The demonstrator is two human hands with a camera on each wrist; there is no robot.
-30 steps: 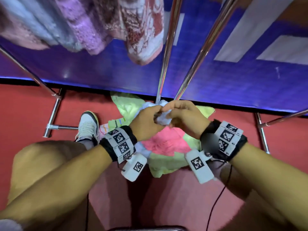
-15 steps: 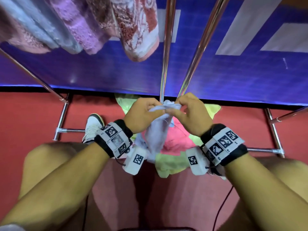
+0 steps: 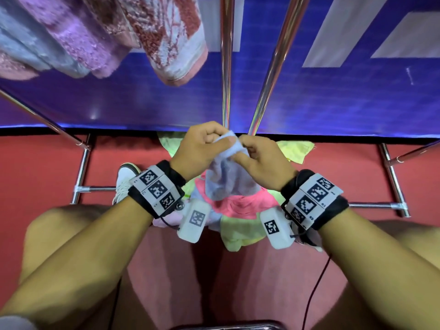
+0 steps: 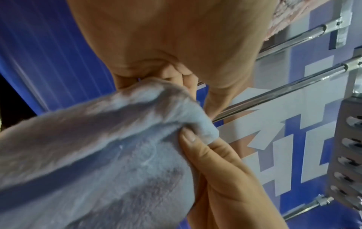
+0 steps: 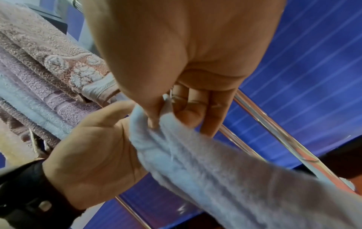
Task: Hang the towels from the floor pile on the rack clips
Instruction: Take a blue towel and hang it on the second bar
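Pale blue towel (image 3: 228, 179) is up off the floor, held w/ both hands in front of the person, just above the pile (image 3: 240, 210) of pink, green & yellow towels on the red floor (image 3: 42, 167). Left hand (image 3: 200, 148) grips the top edge, fingers (image 3: 214, 129) curled round the cloth, thumb pressed on it. Right hand (image 3: 264, 160) pinches the same edge just beside it, thumb & fingers closed on the fabric; the 2 hands nearly touch. Rest of the towel hangs down between the wrists, bunched, lower part in front of the pile.

Left wrist view: towel corner sits folded over the right thumb. Right wrist view: cloth runs from the pinch down toward the camera.

Rack bars (image 3: 226, 60), chrome, rise behind the hands against a blue wall panel (image 3: 309, 98). Several towels (image 3: 100, 34) already hang upper left: pink patterned, lilac, light blue. Row of clips (image 4: 350, 155) shows at the right edge of the left wrist view. White shoe (image 3: 125, 179) beside the pile.
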